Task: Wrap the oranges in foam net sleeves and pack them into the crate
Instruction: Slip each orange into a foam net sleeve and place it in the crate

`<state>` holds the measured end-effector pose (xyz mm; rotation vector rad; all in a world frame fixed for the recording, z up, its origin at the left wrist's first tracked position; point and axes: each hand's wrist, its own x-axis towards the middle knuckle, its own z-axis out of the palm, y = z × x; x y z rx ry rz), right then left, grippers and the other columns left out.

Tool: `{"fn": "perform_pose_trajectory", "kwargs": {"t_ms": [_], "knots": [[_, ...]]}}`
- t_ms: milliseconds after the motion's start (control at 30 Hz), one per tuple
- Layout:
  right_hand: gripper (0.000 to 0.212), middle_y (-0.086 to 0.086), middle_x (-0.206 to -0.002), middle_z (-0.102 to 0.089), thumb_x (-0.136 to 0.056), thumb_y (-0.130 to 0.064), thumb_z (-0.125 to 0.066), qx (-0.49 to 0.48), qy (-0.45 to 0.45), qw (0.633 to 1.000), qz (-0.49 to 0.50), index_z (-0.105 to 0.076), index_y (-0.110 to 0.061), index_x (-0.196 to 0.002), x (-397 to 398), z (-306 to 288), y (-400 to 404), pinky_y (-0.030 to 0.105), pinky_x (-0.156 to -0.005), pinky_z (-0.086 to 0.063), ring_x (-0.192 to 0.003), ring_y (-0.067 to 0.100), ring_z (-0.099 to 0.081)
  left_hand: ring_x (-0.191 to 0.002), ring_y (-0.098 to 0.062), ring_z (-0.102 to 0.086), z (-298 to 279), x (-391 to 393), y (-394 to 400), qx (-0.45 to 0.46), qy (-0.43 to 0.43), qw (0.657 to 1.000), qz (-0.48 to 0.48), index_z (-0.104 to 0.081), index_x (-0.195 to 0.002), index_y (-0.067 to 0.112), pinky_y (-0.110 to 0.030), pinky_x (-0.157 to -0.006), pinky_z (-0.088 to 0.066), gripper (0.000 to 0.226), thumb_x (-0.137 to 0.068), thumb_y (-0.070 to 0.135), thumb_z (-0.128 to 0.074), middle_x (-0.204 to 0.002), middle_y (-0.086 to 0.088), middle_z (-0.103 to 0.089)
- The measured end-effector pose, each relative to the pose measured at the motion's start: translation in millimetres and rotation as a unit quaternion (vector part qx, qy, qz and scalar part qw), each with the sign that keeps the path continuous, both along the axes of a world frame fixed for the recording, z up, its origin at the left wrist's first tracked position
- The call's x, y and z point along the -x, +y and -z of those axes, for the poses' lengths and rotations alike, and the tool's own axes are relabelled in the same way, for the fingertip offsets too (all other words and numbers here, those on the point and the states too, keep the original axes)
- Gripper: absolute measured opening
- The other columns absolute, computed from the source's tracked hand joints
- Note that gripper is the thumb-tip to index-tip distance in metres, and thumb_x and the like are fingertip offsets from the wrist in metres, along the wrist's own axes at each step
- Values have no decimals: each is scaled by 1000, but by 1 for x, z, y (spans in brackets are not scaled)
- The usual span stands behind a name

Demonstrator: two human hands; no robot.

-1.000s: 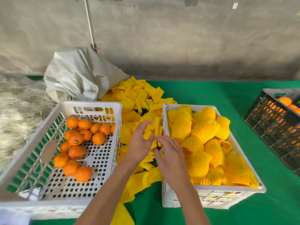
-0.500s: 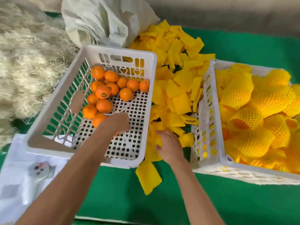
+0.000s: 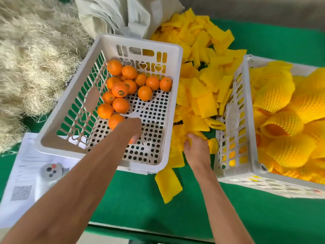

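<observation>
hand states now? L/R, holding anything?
Left hand: down in the white perforated plastic crate, curled around a round orange.
Right hand: gripping a yellow foam net sleeve in the pile.

Both bare forearms reach forward from the near edge, the left one running diagonally from the near left toward the middle. The left hand (image 3: 131, 128) points down, its back facing the camera, its fingers hidden beneath it. The right hand (image 3: 197, 148) lies to its right, palm down, with fingers (image 3: 189, 138) curled under at the far end.
</observation>
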<state>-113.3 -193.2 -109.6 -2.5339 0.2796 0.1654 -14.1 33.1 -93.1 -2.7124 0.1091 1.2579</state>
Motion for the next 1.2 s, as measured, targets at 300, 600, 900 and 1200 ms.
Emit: {"fn": "perform_pose_trajectory", "kwargs": {"t_ms": [300,600,900,1200], "knots": [[25,5,-94,-68,-106,-30,-50,-10,-169,985,-19,-61,-22,-127,-5,-128,-12,25,-57,-32,-77,21,-59,-120,-27,-57,-99,48,-4,375,-295,874,-91,-64,-134,13,-31,-93,-47,43,-92,8,-71,-134,-10,-58],[28,-3,-105,-62,-105,-27,-49,-45,-156,986,-47,-58,-18,-130,-4,-174,-16,25,-75,-48,-98,19,-66,-124,-19,-66,-162,97,-33,726,-157,603,-293,-59,-142,28,-41,-95,-60,57,-90,32,-80,-136,4,-67],[25,-1,-119,-63,-101,-30,-58,-12,-189,982,-5,-62,-17,-123,-7,-159,-13,27,-76,-47,-106,20,-63,-132,-29,-60,-141,115,-68,804,-17,453,-385,-61,-139,5,-41,-102,-56,66,-85,34,-84,-142,-14,-63],[24,-8,-98,-61,-82,-20,-79,-125,-153,978,-68,-60,-28,-94,-6,-152,-12,15,-60,-40,-84,10,-61,-126,-30,-65,-148,117,-89,768,10,475,-430,-70,-132,24,-51,-107,-52,65,-76,55,-80,-137,-8,-67]]}}
